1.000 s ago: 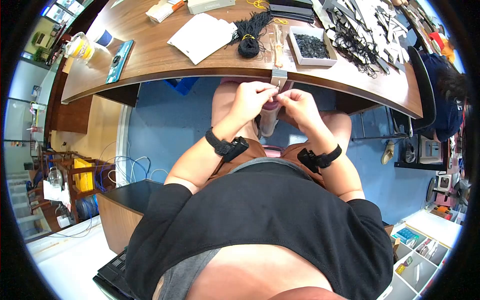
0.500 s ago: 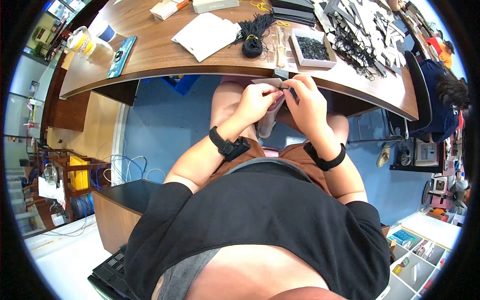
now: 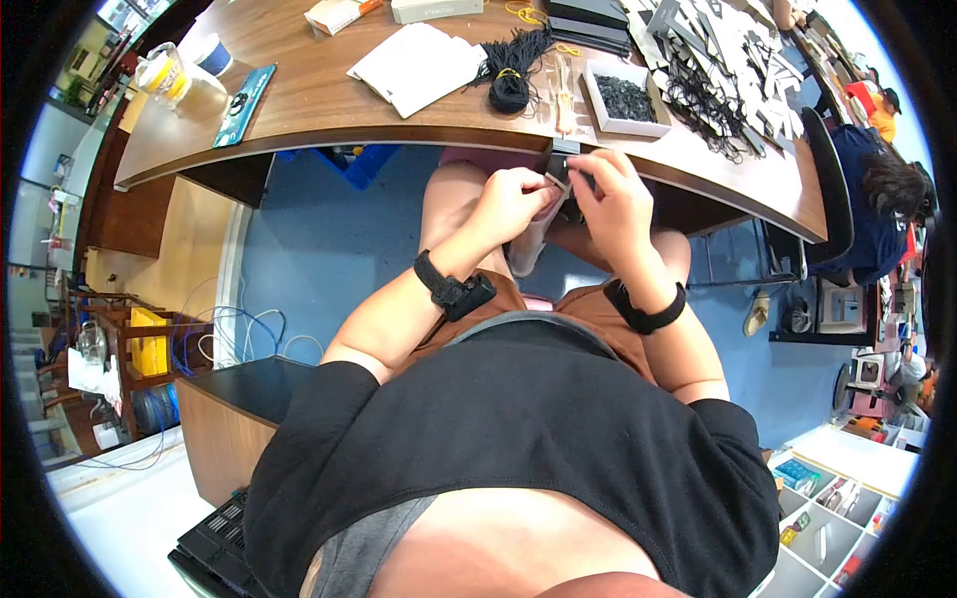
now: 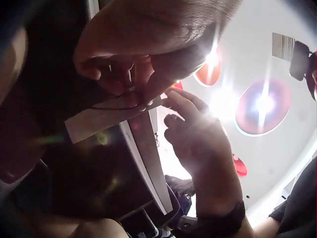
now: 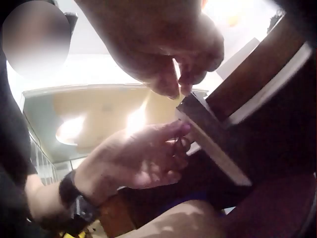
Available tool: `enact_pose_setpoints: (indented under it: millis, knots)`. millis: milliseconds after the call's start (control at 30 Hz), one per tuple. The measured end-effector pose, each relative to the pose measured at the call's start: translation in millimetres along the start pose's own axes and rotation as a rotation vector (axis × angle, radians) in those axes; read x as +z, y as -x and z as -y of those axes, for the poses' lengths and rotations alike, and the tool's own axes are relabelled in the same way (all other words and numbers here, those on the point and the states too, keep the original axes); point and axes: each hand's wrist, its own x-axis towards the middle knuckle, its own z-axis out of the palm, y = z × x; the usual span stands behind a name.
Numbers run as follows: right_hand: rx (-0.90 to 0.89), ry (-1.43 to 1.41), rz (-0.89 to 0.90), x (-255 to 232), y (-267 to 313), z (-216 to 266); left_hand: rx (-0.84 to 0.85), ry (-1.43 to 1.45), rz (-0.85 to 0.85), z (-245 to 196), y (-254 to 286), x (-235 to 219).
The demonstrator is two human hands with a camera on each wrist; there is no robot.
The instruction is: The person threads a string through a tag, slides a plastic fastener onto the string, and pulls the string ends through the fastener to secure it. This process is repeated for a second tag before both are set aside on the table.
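My left hand (image 3: pixel 513 206) pinches a flat card tag (image 4: pixel 94 121) between thumb and fingertips, below the table's front edge. The tag looks dark on one face and pale on the other, and a thin dark cord (image 4: pixel 116 107) lies along it. My right hand (image 3: pixel 615 204) is close by at the tag's upper end, its fingers bent and the thumb and forefinger tips a little apart. In the right wrist view the tag (image 5: pixel 218 151) slants down from between the two hands. Glare and blur hide small details at the fingertips.
A grey block (image 3: pixel 565 147) sits on the table edge (image 3: pixel 419 138) just beyond the hands. On the table are a white box of small black pieces (image 3: pixel 653 128), a black cord bundle (image 3: pixel 508 95), white sheets (image 3: pixel 414 75) and a heap of tags with cords (image 3: pixel 713 105).
The tag has come into view under the left fingers and now tilts dark face up. My right hand rose from its pinch beside the left hand and its fingers opened slightly.
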Motion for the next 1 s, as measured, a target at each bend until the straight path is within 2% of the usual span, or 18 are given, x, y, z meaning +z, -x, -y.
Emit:
enact_pose_setpoints:
  millis: [67,167,267,367,500,567,600,700,767,933,1000]
  knots:
    - [-0.133,0.111,-0.102,1.0,-8.8,-2.1,-0.12,0.063,0.045,-10.1,-1.7,-2.4]
    - [-0.125,0.145,-0.091,6.3,-8.3,-3.3,-0.155,0.186,0.041,-17.0,0.2,-0.4]
    - [0.096,-0.124,0.026,8.8,-7.7,-6.6,-0.17,0.138,0.059,-11.5,0.0,-2.3]
    - [0.275,-0.281,0.102,8.4,-9.1,-9.1,-0.106,0.045,0.049,-5.4,0.3,-2.7]
    - [0.041,-0.208,0.12,8.2,2.3,-11.0,-0.148,0.122,0.109,-2.0,3.0,-9.0]
    - [0.087,-0.2,0.2,7.7,11.9,-9.0,-0.125,0.074,0.129,3.2,5.9,-10.4]
    - [0.197,-0.246,0.251,6.6,12.5,-9.2,-0.125,0.065,0.14,0.0,6.2,-11.5]
    - [0.406,-0.526,0.121,18.1,9.6,-19.1,-0.171,0.027,0.187,-12.8,7.1,-13.6]
    - [0.456,-0.624,0.117,27.8,8.5,-31.1,-0.248,-0.011,0.223,-19.5,5.6,-14.1]
    - [0.722,-0.969,0.1,22.9,9.7,-30.0,-0.241,0.035,0.221,-8.2,5.7,-25.0]
    - [0.839,-1.411,0.101,20.2,7.4,-34.6,-0.258,0.08,0.23,-6.9,7.1,-34.2]
